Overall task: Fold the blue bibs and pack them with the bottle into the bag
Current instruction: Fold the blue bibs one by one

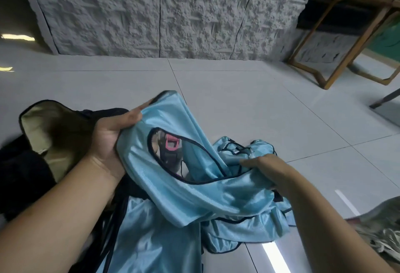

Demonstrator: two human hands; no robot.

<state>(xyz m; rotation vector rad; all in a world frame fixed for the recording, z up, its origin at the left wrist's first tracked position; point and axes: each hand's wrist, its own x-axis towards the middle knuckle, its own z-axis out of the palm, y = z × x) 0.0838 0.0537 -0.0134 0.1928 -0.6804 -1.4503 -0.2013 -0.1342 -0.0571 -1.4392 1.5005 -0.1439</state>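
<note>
Bibs: one blue bib (190, 188) lifted above the tiled floor (249, 104), gripped at both ends; more blue bibs (151, 242) heaped below and to the right, unfolded
Left hand (112, 140): clamped on the upper edge of the held bib, thumb over the cloth, fingers hidden behind it
Right hand (266, 171): curled round the bunched lower end of the same bib
Bottle (171, 149): glimpsed through the bib's armhole – dark body, pink cap part, lying under the cloth
Bag (54, 134): dark, mouth gaping with pale lining showing, just left of the left hand
Step in hand: judged as straightening the bib before the first fold – early in the task, nothing visibly packed
Doing it well: shake out the bunched end, find both bound edges, pull taut between the hands, then lay flat on bare tile away from the heap
Risk: slippery cloth, folds likely to slide apart unless pressed flat
</note>
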